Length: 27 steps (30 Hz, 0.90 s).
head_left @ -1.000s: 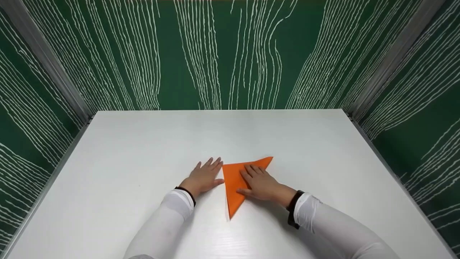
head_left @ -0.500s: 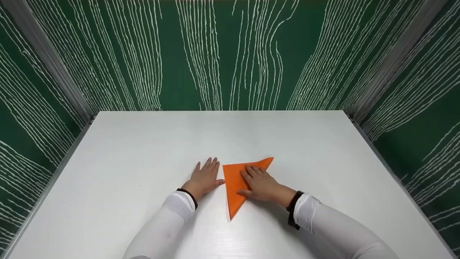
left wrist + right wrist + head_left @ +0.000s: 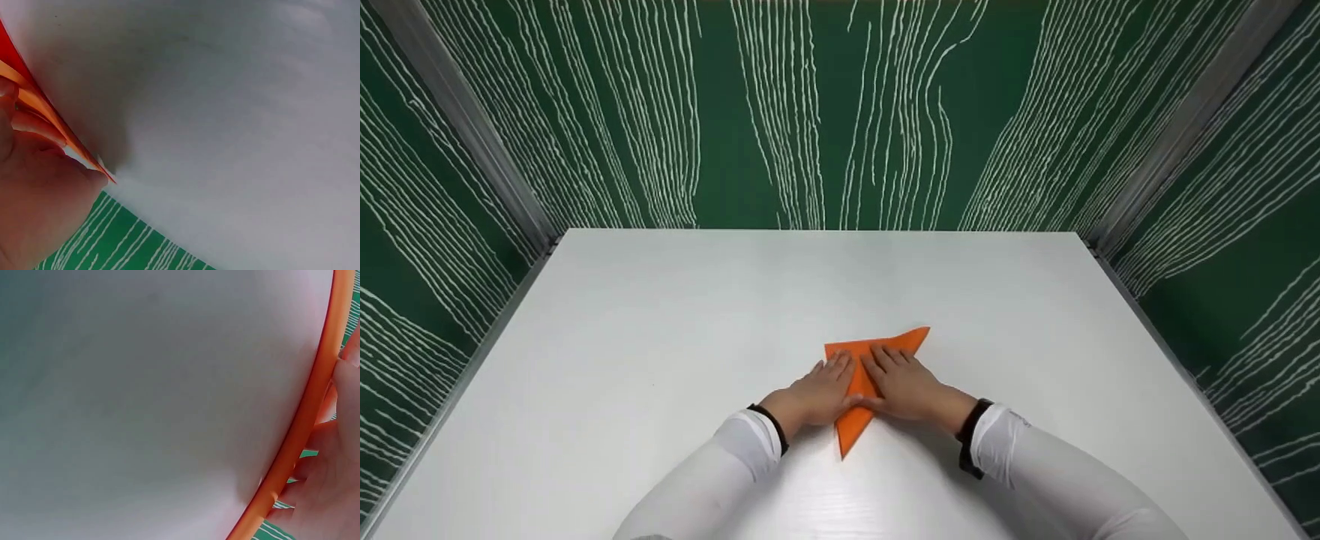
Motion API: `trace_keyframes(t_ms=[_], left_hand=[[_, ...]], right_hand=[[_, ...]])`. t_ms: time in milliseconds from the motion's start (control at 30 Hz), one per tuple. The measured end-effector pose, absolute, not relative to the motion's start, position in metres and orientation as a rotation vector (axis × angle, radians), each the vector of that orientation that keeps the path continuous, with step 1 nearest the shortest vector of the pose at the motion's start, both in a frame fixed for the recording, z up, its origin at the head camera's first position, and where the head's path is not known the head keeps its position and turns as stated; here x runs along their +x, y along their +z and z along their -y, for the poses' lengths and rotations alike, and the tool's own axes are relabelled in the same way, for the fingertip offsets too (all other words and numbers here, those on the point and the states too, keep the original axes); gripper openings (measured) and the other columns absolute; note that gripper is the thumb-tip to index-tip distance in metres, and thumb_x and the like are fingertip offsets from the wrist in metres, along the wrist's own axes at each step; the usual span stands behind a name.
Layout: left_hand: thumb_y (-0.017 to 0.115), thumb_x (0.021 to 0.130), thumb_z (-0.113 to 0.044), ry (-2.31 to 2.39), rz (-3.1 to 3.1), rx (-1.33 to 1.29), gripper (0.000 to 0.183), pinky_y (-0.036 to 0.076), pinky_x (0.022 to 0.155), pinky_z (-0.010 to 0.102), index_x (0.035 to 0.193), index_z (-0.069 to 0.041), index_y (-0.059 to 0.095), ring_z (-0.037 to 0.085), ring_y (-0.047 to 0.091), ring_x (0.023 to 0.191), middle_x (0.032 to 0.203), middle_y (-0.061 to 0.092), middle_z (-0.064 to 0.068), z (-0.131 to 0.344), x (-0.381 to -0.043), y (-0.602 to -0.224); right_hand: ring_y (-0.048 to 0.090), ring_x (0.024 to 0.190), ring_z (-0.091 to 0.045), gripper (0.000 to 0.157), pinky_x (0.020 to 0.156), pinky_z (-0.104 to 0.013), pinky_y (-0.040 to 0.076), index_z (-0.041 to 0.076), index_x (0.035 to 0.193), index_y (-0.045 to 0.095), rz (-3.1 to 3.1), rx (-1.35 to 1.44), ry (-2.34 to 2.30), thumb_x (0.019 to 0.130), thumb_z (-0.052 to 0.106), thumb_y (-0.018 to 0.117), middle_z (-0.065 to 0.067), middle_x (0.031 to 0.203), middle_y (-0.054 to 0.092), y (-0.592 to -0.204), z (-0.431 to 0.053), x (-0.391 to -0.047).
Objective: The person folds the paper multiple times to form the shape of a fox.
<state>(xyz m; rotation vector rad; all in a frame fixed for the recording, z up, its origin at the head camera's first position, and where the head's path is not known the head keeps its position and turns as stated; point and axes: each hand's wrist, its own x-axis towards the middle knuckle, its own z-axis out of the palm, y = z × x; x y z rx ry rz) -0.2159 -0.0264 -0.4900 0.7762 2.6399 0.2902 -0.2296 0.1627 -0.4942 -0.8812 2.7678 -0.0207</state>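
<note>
A folded sheet of orange paper lies on the white table, one point toward the person and another toward the far right. On its left part rests my left hand, fingers fairly straight and together. My right hand lies flat on the right part, fingers spread. The two thumbs meet or nearly meet over the paper's middle. In the left wrist view the paper's folded edge runs beside the left hand. The right wrist view shows the orange edge under the fingertips of the right hand.
The white table reaches back to a green wall with pale wavy lines. Similar green panels stand at both sides, with grey posts at the corners. Both forearms wear white sleeves, and each wrist carries a black band.
My left hand has moved right, from beside the paper's left edge onto the paper, close to the right hand. The right hand and the paper have stayed in place.
</note>
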Motion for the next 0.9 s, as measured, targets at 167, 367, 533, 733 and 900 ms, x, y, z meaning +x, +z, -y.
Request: trace_keyframes(t_ms=[167, 367, 533, 733, 900], left_hand=[[0.034, 0.097, -0.062, 0.249, -2.598, 0.794, 0.086, 0.011, 0.121, 0.041, 0.155, -0.003, 0.011, 0.024, 0.005, 0.151, 0.163, 0.007, 0.012, 0.025, -0.213, -0.49], [0.037, 0.094, -0.066, 0.185, -2.606, 0.779, 0.092, 0.01, 0.121, 0.041, 0.155, -0.003, 0.01, 0.023, 0.003, 0.151, 0.163, 0.005, 0.012, 0.022, -0.211, -0.49], [0.037, 0.092, -0.068, 0.137, -2.622, 0.764, 0.094, 0.009, 0.122, 0.041, 0.155, -0.004, 0.009, 0.023, 0.002, 0.151, 0.164, 0.004, 0.011, 0.021, -0.21, -0.49], [0.037, 0.092, -0.069, 0.073, -2.646, 0.762, 0.094, 0.012, 0.121, 0.041, 0.155, -0.004, 0.01, 0.023, 0.003, 0.151, 0.163, 0.005, 0.011, 0.019, -0.209, -0.491], [0.036, 0.092, -0.069, 0.016, -2.662, 0.754, 0.094, 0.013, 0.121, 0.041, 0.156, -0.005, 0.011, 0.022, 0.004, 0.151, 0.163, 0.005, 0.011, 0.016, -0.207, -0.493]], right_hand=[[0.024, 0.146, -0.038, 0.078, 0.117, -0.053, 0.021, 0.002, 0.151, 0.029, -2.763, -0.863, -0.036, 0.097, 0.055, 0.047, -0.021, 0.157, 0.025, -0.494, -0.162, -0.228], [0.022, 0.146, -0.038, 0.08, 0.117, -0.052, 0.02, 0.001, 0.152, 0.026, -2.764, -0.851, -0.038, 0.097, 0.056, 0.044, -0.021, 0.158, 0.023, -0.495, -0.161, -0.227], [0.019, 0.147, -0.037, 0.08, 0.118, -0.052, 0.018, 0.002, 0.153, 0.022, -2.743, -0.868, -0.029, 0.098, 0.056, 0.041, -0.02, 0.159, 0.02, -0.494, -0.161, -0.228], [0.014, 0.149, -0.034, 0.078, 0.119, -0.051, 0.016, 0.002, 0.154, 0.017, -2.699, -0.92, -0.059, 0.1, 0.054, 0.039, -0.017, 0.161, 0.014, -0.498, -0.167, -0.229], [0.012, 0.15, -0.031, 0.072, 0.12, -0.049, 0.015, 0.001, 0.154, 0.018, -2.669, -0.975, -0.105, 0.102, 0.047, 0.039, -0.015, 0.162, 0.015, -0.498, -0.174, -0.226]])
